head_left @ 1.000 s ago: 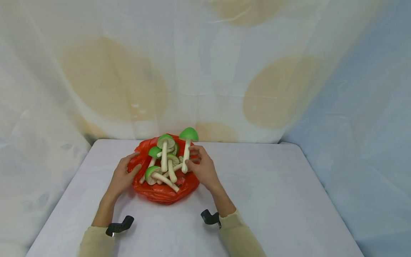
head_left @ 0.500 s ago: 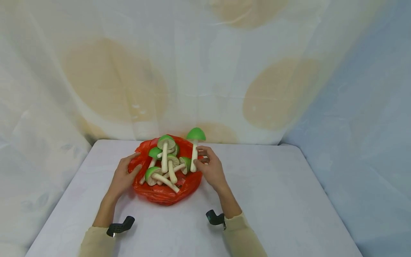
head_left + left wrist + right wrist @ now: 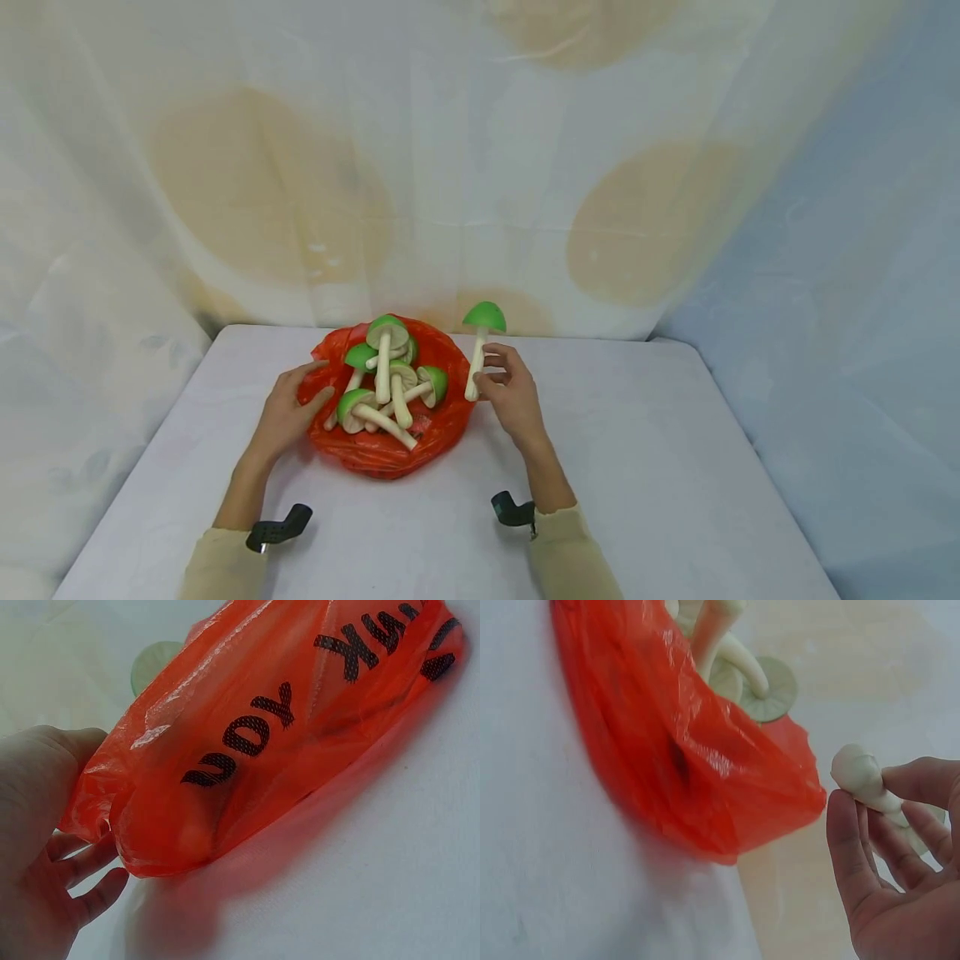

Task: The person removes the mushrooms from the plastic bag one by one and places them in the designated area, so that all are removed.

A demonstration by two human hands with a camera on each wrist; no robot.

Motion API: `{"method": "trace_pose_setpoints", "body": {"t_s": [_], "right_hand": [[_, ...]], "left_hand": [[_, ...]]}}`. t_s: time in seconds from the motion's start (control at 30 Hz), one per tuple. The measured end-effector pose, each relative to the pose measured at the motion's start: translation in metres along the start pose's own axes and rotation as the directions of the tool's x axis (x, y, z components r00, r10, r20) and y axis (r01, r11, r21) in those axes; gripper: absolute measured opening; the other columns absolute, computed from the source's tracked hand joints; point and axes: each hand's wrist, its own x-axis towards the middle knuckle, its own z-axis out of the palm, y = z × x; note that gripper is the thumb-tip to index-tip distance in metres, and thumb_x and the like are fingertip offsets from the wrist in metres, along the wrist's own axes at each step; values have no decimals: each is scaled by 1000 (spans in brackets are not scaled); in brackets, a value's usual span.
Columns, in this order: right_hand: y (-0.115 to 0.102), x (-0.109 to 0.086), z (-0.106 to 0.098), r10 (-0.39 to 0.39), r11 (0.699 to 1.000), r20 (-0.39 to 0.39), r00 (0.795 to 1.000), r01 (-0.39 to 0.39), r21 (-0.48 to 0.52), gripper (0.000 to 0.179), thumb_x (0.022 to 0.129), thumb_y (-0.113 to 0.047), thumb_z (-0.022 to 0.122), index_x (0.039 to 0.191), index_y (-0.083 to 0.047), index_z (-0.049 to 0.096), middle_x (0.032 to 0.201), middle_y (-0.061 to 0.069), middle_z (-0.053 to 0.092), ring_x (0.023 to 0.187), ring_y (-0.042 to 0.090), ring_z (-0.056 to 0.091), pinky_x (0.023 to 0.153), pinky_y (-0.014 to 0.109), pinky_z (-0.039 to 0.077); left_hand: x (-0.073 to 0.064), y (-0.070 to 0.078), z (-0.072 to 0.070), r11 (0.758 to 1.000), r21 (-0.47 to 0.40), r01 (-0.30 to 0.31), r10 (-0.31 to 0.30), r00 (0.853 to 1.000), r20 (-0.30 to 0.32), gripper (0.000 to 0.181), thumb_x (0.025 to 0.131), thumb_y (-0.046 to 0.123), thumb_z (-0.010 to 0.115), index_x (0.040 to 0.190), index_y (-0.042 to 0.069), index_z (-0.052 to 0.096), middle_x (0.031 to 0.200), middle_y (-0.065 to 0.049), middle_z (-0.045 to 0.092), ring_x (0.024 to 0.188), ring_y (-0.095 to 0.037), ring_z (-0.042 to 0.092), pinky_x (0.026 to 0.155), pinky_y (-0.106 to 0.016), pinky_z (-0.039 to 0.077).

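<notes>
An open red plastic bag (image 3: 442, 433) lies on the table with several toy mushrooms (image 3: 384, 367) in it, green-capped with pale stems. My left hand (image 3: 288, 407) holds the bag's left rim, the thumb inside and the fingers outside; black lettering shows on the bag's side in the left wrist view. Just beyond the right rim, my right hand (image 3: 514, 400) pinches a single mushroom (image 3: 477, 358) by its stem, cap upward. In the right wrist view the stem's rounded end (image 3: 857, 769) points at the camera between thumb and fingers.
A white-covered table (image 3: 645, 467) extends to the right of the bag. Pale curtains with tan circles (image 3: 637, 225) hang close behind its far edge, and bluish cloth (image 3: 847, 333) hangs along the right side.
My right hand has moved right with the mushroom, from over the bag to just past its right rim. The left hand has stayed at the left rim.
</notes>
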Motion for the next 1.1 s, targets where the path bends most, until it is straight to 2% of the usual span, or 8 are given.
{"method": "trace_pose_setpoints", "body": {"t_s": [0.3,0.47,0.57,0.67,0.77,0.87,0.97,1.1], "right_hand": [[16,0,-17,42,999,-56,998,-43,-9,42,92,-9,69,131,-22,58,121,8,65,101,26,66,80,36,60],[26,0,-24,74,997,-49,996,-75,-1,45,93,-8,68,135,-17,56,126,14,62,103,29,65,81,41,60],[25,-2,-28,94,996,-45,995,-94,-7,47,94,-7,67,138,-12,54,129,18,60,105,32,65,82,44,60],[23,-4,-29,118,992,-56,991,-120,-45,47,93,-6,67,138,-10,54,126,18,62,104,31,66,80,41,61],[27,-5,-29,153,983,-62,986,-158,-91,45,92,-6,68,135,-12,57,122,16,64,100,28,68,79,39,61],[40,-3,-29,198,974,-42,979,-202,-107,44,92,-9,68,134,-15,58,120,14,65,97,26,68,82,42,60],[43,-4,-29,232,965,-14,973,-231,-126,43,92,-10,67,134,-15,58,119,15,65,97,25,68,86,45,59],[49,-5,-31,243,955,-5,970,-240,-173,43,91,-11,67,133,-16,60,119,12,67,95,24,67,85,41,58]], "left_hand": [[-1,-2,-2,1000,13,-22,22,1000,-14,49,101,25,60,146,9,48,145,-28,45,136,-49,37,107,-72,30],[-2,0,-1,1000,9,-18,18,1000,-14,45,102,15,56,146,10,48,146,-26,44,137,-48,37,107,-72,30],[-1,1,-1,1000,4,-29,29,999,-16,41,101,9,53,143,9,51,145,-26,45,137,-48,37,106,-72,31],[-1,1,-1,999,1,-50,50,999,-16,35,101,5,52,135,7,57,143,-25,47,137,-47,37,107,-71,30],[0,0,-1,999,2,-38,38,999,-13,28,101,4,51,126,7,64,144,-26,46,137,-48,36,107,-72,29],[0,0,-1,1000,10,-8,8,1000,-7,26,101,4,50,120,9,67,145,-28,43,138,-49,35,107,-72,28],[1,0,-1,1000,20,7,-7,1000,-3,26,101,5,50,121,9,67,146,-28,41,138,-49,35,108,-72,28],[1,1,0,999,31,8,-8,1000,-1,26,102,7,51,124,9,65,145,-28,43,137,-48,36,108,-72,29]]}}
